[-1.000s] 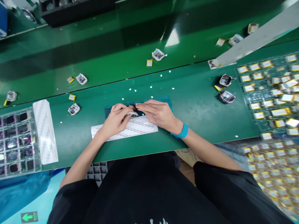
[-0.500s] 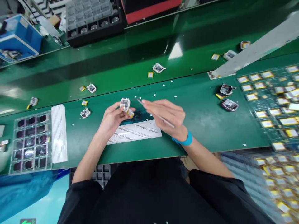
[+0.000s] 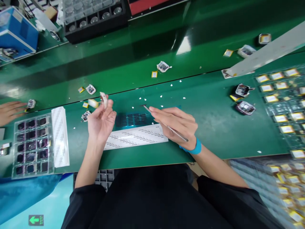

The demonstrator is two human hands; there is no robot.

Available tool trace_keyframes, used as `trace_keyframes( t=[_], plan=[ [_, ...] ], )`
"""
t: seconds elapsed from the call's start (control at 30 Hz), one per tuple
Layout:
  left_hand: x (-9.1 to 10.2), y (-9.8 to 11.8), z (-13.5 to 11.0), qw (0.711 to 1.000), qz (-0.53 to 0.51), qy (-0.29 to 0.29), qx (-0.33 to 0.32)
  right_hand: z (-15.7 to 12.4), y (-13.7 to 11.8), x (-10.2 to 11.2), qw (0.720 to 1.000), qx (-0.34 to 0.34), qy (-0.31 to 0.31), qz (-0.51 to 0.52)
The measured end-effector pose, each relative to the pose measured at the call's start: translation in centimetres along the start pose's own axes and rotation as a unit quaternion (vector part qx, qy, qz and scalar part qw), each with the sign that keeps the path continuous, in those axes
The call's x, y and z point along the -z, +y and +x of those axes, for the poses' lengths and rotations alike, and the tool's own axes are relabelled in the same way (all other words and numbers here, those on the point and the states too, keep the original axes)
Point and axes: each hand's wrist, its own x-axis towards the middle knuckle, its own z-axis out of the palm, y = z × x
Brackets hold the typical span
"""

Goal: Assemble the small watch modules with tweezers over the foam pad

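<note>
My left hand [image 3: 101,122] is raised above the green bench, its fingertips pinched on a small white module [image 3: 104,98] with a yellow battery [image 3: 93,103] dangling to its left. My right hand [image 3: 177,125] rests over the bench and grips metal tweezers [image 3: 164,124], their tip pointing left toward a dark blue mat [image 3: 132,119]. A white label sheet [image 3: 135,136] lies just below the mat, between both hands.
A tray of dark parts [image 3: 32,144] and a white strip sheet [image 3: 60,136] lie at left. Trays of yellow batteries [image 3: 283,105] fill the right. Loose modules [image 3: 245,107] lie on the bench and the conveyor belt [image 3: 119,66]. Another person's hand [image 3: 9,111] reaches in at far left.
My left hand lifted the module with its battery off the mat and carried it up and left. My right hand drew back right with the tweezers. Another person's hand appeared at left.
</note>
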Motion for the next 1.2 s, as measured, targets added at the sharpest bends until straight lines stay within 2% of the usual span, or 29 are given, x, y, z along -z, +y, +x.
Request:
trace_keyframes(
  t=[0.1, 0.17, 0.27, 0.37, 0.47, 0.6, 0.8, 0.97, 1.2],
  plan=[
    [-0.4, -1.2, 0.4, 0.994, -0.039, -0.002, 0.106, -0.3, -0.1, -0.2, 0.999, 0.016, -0.034, 0.02],
    [-1.3, -2.2, 0.0, 0.989, -0.056, -0.01, 0.135, -0.5, -0.2, -0.2, 0.997, 0.035, -0.061, 0.014],
    [-2.5, -3.2, -0.8, 0.994, -0.017, -0.017, 0.108, -0.6, -0.5, 0.2, 0.993, 0.056, -0.106, -0.01],
    [-2.7, -3.5, -1.3, 0.996, 0.061, -0.019, 0.057, -0.6, -0.6, 0.3, 0.987, 0.063, -0.146, -0.022],
    [-2.6, -3.6, -1.4, 0.996, 0.08, -0.024, 0.035, -0.7, -0.4, 0.0, 0.985, 0.079, -0.151, -0.026],
    [-2.8, -3.8, -1.5, 0.995, 0.081, -0.026, 0.044, -0.8, -0.3, -0.6, 0.984, 0.086, -0.155, -0.033],
    [-2.8, -4.1, -1.7, 0.996, 0.061, -0.016, 0.058, -0.8, -0.4, -0.8, 0.97, 0.155, -0.165, -0.085],
    [-2.8, -4.2, -1.8, 0.996, 0.075, -0.01, 0.051, -0.8, -0.5, -0.9, 0.965, 0.151, -0.189, -0.101],
    [-2.6, -4.4, -1.9, 0.995, 0.088, -0.015, 0.039, -0.6, -0.6, -1.0, 0.969, 0.162, -0.165, -0.091]
  ],
)
